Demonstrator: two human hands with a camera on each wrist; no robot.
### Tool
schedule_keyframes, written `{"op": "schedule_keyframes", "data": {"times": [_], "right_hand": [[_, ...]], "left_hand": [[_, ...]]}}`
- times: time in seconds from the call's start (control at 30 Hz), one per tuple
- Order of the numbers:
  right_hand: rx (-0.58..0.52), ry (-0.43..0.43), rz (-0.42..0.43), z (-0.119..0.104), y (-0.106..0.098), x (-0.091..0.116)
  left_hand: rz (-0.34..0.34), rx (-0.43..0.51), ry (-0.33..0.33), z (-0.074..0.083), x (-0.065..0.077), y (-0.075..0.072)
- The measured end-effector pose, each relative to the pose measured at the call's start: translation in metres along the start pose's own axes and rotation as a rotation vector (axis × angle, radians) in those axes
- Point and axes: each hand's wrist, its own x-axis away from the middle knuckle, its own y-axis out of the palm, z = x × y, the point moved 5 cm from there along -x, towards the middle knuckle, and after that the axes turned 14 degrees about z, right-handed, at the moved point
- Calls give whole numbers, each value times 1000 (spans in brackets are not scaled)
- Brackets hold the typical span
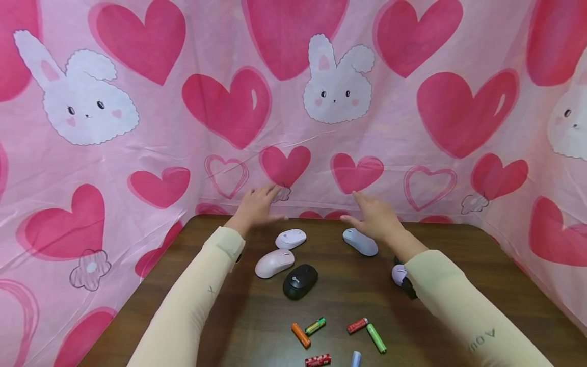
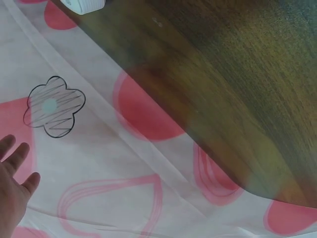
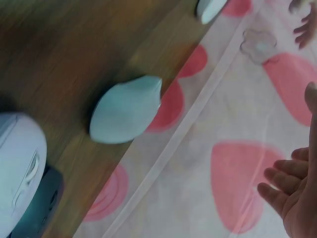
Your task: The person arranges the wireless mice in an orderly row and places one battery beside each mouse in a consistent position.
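Observation:
My left hand (image 1: 258, 206) hovers over the table's far edge with fingers spread and nothing in it. A white mouse (image 1: 291, 238) lies just right of it, with a pale pink mouse (image 1: 274, 263) and a black mouse (image 1: 300, 282) nearer me. Likewise empty, my right hand (image 1: 375, 216) is held up with its fingers extended and thumb apart. Below it sits a pale blue mouse (image 1: 360, 242), seen also in the right wrist view (image 3: 126, 111). A lavender mouse (image 1: 399, 274) beside a black object (image 1: 409, 289) is partly hidden by my right sleeve.
Several batteries lie nearer me on the brown wooden table (image 1: 257, 326), among them an orange one (image 1: 300, 335), a red one (image 1: 357, 325) and a green one (image 1: 376, 338). Behind the table hangs a pink cloth (image 1: 284, 132) with hearts and rabbits.

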Motion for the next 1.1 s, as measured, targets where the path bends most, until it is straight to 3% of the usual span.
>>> {"op": "schedule_keyframes", "data": {"times": [0.43,0.93,1.1], "right_hand": [[1,-38,-13,-53,17,11],[32,131,-270,-105,49,33],[84,190,-348,-116,59,40]], "left_hand": [[-91,-18,-22,1,6,17],[-186,57,-119,6,18,34],[-259,72,-167,10,18,44]]}}
